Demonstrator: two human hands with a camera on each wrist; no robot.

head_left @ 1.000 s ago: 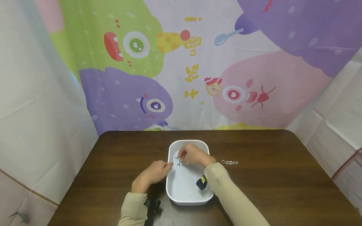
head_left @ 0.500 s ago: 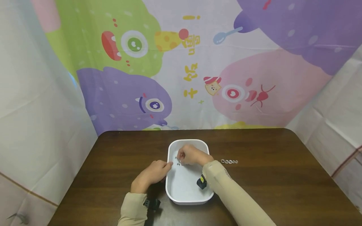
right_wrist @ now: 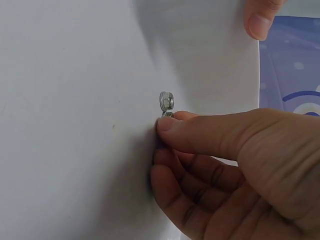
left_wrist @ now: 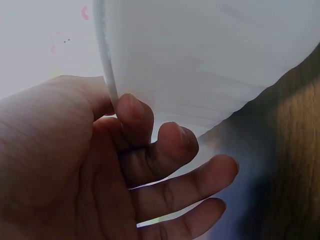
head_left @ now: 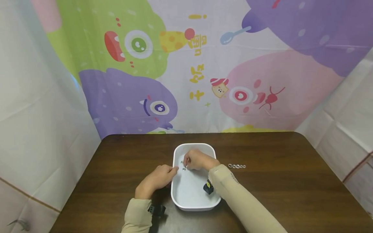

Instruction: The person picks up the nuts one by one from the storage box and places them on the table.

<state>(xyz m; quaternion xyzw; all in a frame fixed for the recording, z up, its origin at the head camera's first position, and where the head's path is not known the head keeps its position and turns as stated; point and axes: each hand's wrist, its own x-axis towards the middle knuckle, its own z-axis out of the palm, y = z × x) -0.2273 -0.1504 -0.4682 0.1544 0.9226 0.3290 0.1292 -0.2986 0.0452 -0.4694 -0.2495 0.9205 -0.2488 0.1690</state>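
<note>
A white rectangular tray (head_left: 186, 194) stands on the table. My left hand (head_left: 159, 178) grips its left rim, thumb over the edge and bent fingers against the outer wall (left_wrist: 210, 60). My right hand (head_left: 196, 159) reaches inside, toward the far left part of the floor. Its thumb and index finger pinch a small silver flange nut (right_wrist: 169, 114), mostly covered by the thumb. Right beside that sits another flange nut (right_wrist: 167, 101), on its flange. Another small nut (head_left: 182, 162) lies by the right fingertips in the head view.
To the right of the tray, several silver nuts (head_left: 237, 166) lie in a row on the dark wooden table (head_left: 276, 187). A cartoon-printed curtain (head_left: 198, 64) hangs behind the table's far edge, with pale cloth on both sides.
The right hand has shifted very slightly among the nuts in the tray. The left hand keeps its hold on the rim; the camera view has moved a little.
</note>
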